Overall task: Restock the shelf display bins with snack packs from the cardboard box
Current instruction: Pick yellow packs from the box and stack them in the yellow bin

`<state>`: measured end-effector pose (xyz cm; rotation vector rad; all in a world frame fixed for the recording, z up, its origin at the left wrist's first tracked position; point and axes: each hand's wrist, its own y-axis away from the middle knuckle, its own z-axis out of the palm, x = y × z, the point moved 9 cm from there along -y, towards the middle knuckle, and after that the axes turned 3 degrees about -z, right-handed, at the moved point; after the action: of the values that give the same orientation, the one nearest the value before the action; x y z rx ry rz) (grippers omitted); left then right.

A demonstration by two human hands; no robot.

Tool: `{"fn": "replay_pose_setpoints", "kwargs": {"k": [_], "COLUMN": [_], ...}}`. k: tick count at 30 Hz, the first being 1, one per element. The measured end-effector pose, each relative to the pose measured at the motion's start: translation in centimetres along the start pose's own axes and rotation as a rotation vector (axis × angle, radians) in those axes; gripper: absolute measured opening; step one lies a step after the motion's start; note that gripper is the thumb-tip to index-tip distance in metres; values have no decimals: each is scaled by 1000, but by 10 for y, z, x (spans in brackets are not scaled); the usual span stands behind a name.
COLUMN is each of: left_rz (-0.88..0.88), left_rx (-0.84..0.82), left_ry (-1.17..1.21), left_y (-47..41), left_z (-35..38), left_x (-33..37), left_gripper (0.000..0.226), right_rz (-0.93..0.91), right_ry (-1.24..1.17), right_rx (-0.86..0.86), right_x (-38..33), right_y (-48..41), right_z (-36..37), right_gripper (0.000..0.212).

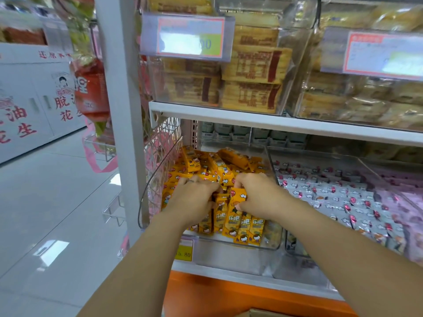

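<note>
A clear display bin [256, 247] on the lower shelf holds several orange-yellow snack packs [219, 165], loose at the back and standing in a row at the front. My left hand [194, 197] reaches into the bin with fingers curled down into the packs. My right hand [258, 195] pinches the top of an upright orange pack [235, 216] in the front row. Both forearms stretch in from below. A corner of the cardboard box [258, 313] shows at the bottom edge.
To the right, a second clear bin [386, 165] holds grey and pink packs. The upper shelf [274, 121] carries bins of tan and yellow packs with price tags. A white upright post [123, 124] stands left, with a tiled aisle floor [45, 213] beyond.
</note>
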<state>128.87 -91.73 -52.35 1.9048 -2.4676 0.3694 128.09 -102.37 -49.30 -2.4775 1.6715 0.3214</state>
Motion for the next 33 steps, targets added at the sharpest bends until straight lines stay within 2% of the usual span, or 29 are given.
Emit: {"fn": "replay_pose_setpoints", "kwargs": {"k": [9,14,17,21,23,25,27,30,33], "left_rz": [37,31,29,20,-5,-56,-147,-297,-383], "left_rx": [2,33,75,123,109,92,158,347,306], "left_ry": [9,-66,-116,-184,-191,-105,110,423,385], "left_y": [1,5,6,1,1,2,5,8,2], "left_z": [2,2,0,0,2,-1,-15,-37,-30], "left_x": [1,-4,-5,-3,-4,-11,-27,-55,-57], "left_gripper": [34,55,58,55,57,60,55,41,50], "right_rz": [27,9,18,-16,-33,-34,-41,-78,-122], "right_ry": [97,205,128,-30,-24,-24,-50,-156,-281], "right_rx": [58,57,68,191,128,18,-4,199,371], "right_x": [0,-3,0,-5,-8,-8,-7,-7,-2], "right_y": [-7,-11,-11,-12,-19,-28,-33,-29,-8], "right_z": [8,19,15,-6,-1,12,16,-9,-30], "right_gripper": [33,39,44,45,48,46,42,36,33]}}
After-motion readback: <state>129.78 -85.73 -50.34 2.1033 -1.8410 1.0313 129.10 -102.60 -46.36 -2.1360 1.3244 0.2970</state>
